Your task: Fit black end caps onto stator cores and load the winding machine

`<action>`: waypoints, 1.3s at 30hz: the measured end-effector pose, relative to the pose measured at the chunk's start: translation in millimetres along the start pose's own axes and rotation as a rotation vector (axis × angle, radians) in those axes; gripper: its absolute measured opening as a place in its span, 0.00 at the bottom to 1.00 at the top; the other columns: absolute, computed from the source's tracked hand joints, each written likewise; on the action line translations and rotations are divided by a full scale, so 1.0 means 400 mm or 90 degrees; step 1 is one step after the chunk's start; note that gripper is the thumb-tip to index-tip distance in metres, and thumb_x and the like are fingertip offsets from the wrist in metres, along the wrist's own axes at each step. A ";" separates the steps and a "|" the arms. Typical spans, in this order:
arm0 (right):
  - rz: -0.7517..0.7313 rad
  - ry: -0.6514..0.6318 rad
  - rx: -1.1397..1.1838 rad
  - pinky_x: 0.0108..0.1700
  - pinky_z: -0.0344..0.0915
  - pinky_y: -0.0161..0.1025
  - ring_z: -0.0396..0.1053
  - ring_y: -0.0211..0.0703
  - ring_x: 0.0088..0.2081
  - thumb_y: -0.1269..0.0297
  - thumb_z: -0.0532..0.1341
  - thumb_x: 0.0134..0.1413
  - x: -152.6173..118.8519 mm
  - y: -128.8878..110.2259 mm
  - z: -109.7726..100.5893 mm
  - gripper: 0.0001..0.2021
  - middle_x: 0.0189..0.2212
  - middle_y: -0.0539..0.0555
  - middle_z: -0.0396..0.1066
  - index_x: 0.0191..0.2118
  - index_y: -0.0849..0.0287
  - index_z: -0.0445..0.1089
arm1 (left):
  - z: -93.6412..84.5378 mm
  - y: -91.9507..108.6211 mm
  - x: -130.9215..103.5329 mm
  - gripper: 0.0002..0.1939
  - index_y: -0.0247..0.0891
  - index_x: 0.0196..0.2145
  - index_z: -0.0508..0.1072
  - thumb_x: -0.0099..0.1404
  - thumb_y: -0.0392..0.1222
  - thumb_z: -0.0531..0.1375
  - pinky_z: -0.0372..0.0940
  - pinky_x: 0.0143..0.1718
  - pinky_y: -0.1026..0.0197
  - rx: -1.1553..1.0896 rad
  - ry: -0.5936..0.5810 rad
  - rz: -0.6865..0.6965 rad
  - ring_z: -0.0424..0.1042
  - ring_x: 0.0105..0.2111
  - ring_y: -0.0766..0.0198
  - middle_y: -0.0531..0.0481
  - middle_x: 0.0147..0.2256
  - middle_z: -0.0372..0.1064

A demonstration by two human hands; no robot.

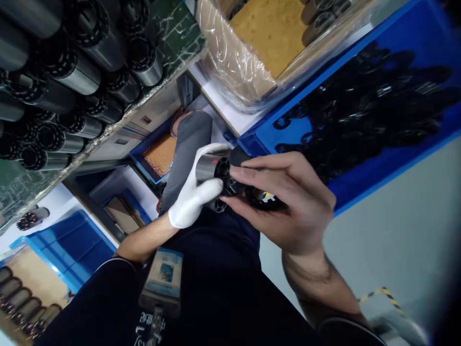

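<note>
My left hand (pixel 194 192), in a white glove, is closed round a shiny metal cylinder (pixel 209 166) with a red mark on its side. A black slotted end piece (pixel 224 173) shows at the cylinder's right end. My bare right hand (pixel 288 197) pinches a black plastic part (pixel 234 185) against that end, with thumb and fingers. More dark pieces lie between the right palm and fingers, partly hidden. Another black slotted end shows just below the left thumb.
Many metal cylinders (pixel 81 72) stand on a green worktop at the upper left. A blue bin (pixel 406 43) of black parts is at the right. A plastic-lined box (pixel 234 62) stands at the top. Lower left are a blue tray (pixel 72 245) and more cylinders (pixel 21 298).
</note>
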State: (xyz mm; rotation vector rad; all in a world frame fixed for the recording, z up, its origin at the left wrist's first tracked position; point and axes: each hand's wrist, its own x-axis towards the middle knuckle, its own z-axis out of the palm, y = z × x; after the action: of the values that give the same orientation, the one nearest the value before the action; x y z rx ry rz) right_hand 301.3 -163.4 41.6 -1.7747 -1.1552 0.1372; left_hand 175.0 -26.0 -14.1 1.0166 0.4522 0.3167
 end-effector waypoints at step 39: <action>-0.022 0.052 0.179 0.37 0.84 0.53 0.82 0.54 0.36 0.77 0.77 0.56 -0.057 0.032 0.063 0.35 0.44 0.48 0.86 0.66 0.37 0.80 | -0.039 0.022 -0.030 0.23 0.49 0.61 0.80 0.83 0.66 0.58 0.68 0.75 0.45 0.103 -0.055 -0.032 0.74 0.65 0.45 0.44 0.59 0.76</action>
State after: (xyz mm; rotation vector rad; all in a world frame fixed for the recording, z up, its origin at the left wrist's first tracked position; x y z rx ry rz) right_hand 283.2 -164.8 10.0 -1.4987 -1.0526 0.1938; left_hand 156.5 -15.6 -10.7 1.1696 0.4286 0.1929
